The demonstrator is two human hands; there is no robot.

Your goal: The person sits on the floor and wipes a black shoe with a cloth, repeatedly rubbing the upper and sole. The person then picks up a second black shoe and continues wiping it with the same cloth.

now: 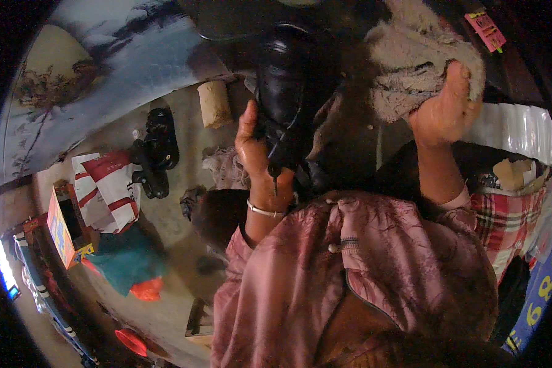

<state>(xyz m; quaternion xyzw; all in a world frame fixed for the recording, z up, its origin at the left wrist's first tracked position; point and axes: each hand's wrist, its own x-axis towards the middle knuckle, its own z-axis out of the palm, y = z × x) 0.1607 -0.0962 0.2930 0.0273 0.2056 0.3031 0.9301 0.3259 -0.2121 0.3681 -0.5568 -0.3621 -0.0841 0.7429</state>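
My left hand [257,152], with a white bangle at its wrist, is wrapped around the near end of a shiny black leather shoe [283,78]. The shoe's rounded toe points away from me, and a loose lace hangs near my palm. On the right, my right hand [446,108] grips a thick greyish-beige cloth [409,78], its thumb pointing up over the fabric. Shoe and cloth are apart. Dark fabric lies under and beside the shoe.
Left of the shoe stand a pale cylindrical block [215,104] and several black shoes or sandals [158,142] on the floor. Farther left lie a white and red bag [110,191] and an open carton [60,225]. A plaid bag [510,221] stands at right, a pink tray [485,31] above.
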